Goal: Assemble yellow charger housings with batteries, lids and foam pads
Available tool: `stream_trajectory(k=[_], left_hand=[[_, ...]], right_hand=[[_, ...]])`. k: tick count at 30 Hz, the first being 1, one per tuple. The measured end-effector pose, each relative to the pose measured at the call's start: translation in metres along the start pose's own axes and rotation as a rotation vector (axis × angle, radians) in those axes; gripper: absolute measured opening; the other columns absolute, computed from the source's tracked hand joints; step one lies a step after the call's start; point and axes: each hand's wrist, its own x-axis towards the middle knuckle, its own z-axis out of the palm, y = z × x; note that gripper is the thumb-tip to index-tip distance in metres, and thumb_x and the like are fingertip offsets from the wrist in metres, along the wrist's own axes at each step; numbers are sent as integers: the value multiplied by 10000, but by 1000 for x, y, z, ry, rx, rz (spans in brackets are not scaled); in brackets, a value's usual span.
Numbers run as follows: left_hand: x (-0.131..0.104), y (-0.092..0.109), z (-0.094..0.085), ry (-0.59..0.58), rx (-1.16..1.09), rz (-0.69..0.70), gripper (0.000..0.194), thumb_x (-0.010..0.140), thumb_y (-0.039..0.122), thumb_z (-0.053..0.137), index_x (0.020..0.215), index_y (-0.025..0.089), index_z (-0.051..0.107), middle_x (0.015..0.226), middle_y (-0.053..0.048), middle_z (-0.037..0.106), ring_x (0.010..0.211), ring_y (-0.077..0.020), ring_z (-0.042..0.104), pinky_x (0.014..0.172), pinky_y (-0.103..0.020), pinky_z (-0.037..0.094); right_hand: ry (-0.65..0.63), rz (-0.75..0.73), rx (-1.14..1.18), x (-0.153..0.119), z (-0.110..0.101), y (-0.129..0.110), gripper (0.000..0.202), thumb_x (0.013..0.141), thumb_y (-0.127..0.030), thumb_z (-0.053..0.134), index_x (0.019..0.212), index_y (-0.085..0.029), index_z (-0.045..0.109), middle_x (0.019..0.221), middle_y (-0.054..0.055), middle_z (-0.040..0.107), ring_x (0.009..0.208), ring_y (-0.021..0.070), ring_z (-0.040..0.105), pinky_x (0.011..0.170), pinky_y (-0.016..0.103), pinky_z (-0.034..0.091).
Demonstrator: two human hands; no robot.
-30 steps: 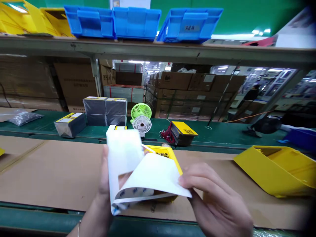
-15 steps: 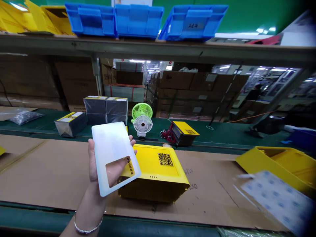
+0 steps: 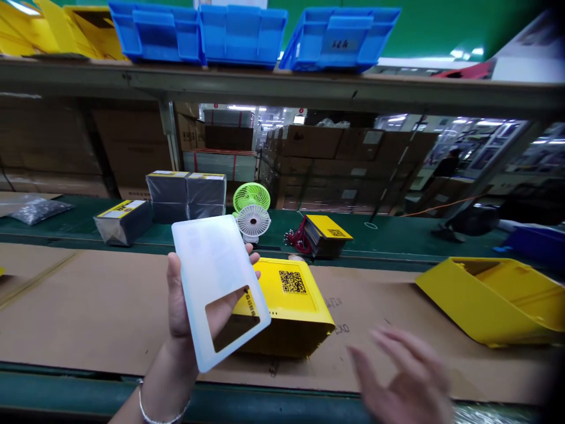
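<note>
Head: 1 panel (image 3: 218, 259), probably light, stiff; grip edges. Left fingers (image 3: 175, 285) hold it; right fingers (image 3: 399, 353) wide, empty.

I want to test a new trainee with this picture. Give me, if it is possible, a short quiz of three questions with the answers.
1. Which hand is holding the white panel?
2. True or false: the right hand is not touching the white panel.
3. How many blue bins stand on the upper shelf? A) two B) three C) four

Key:
1. The left hand.
2. True.
3. B.
</note>
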Motion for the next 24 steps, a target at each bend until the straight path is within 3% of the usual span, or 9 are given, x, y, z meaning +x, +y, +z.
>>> stream_trajectory(k=[2, 6, 9, 12, 14, 17, 19, 21, 24], left_hand=[[-3, -6, 7, -8, -1, -15, 821, 749, 736, 241, 1383, 213, 247, 1326, -132, 458, 1265, -346, 343, 1071, -504, 189], [-10, -20, 7, -54, 54, -125, 847, 739, 738, 286, 1362, 164, 294, 1300, -155, 477, 1256, -363, 344, 1057, -516, 209], [-11, -22, -4, -35, 298, -162, 883, 710, 692, 450, 1400, 210, 182, 1355, -158, 397, 1261, -384, 317, 1038, -542, 226], [-6, -12, -11, 55, 885, 111, 1103, 585, 568, 696, 1396, 378, -27, 1490, -65, 89, 1333, -375, 128, 1061, -558, 142], [-1, -1, -11, -14, 1363, 301, 1153, 489, 484, 788, 1387, 420, 69, 1501, 9, -40, 1343, -384, -39, 1068, -569, -10], [10, 14, -8, -301, 1809, 308, 953, 478, 455, 793, 1320, 381, 354, 1471, -10, 156, 1327, -407, 0, 1048, -577, -103], [18, 18, -10, -394, 1882, 212, 867, 500, 450, 774, 1285, 355, 420, 1397, -58, 299, 1290, -400, 149, 1057, -591, 14], [26, 17, -17, -383, 1914, 136, 834, 503, 476, 759, 1264, 335, 450, 1353, -88, 340, 1247, -391, 228, 1037, -589, 138], [36, 12, -31, -331, 1966, 13, 836, 481, 583, 729, 1236, 318, 487, 1323, -106, 362, 1231, -388, 251, 1015, -586, 190]], right_hand=[[-134, -167, 141, 10, 24, -32, 600, 630, -44, 706, 1174, -233, 540, 1149, 73, 524, 1051, 291, 533, 891, 481, 456], [-205, -326, 233, 34, 47, -73, 513, 738, -57, 546, 1228, -204, 503, 1283, 100, 481, 1161, 323, 464, 928, 530, 414], [-264, -121, 346, 49, 47, -76, 517, 805, -87, 476, 1292, -249, 419, 1191, 70, 575, 1121, 255, 517, 955, 494, 417], [-312, 329, 514, 61, 42, -66, 374, 839, -171, 503, 1202, -262, 487, 1080, 56, 630, 1007, 220, 590, 912, 429, 474], [-375, 571, 678, 68, 40, -57, 278, 850, -258, 518, 1127, -232, 521, 966, 55, 660, 909, 204, 626, 850, 384, 515], [-509, 801, 932, 77, 39, -47, 359, 849, -339, 526, 1179, -217, 459, 886, 44, 669, 795, 181, 645, 792, 367, 540], [-555, 876, 997, 79, 40, -40, 488, 865, -365, 493, 1307, -250, 322, 1002, 58, 655, 840, 185, 644, 812, 394, 533], [-547, 851, 872, 76, 43, -32, 600, 864, -391, 485, 1379, -294, 193, 1199, 74, 571, 1032, 213, 584, 904, 440, 478], [-587, 655, 473, 63, 48, -16, 572, 813, -436, 538, 1337, -300, 353, 1387, 59, 391, 1267, 256, 368, 1057, 485, 296]])
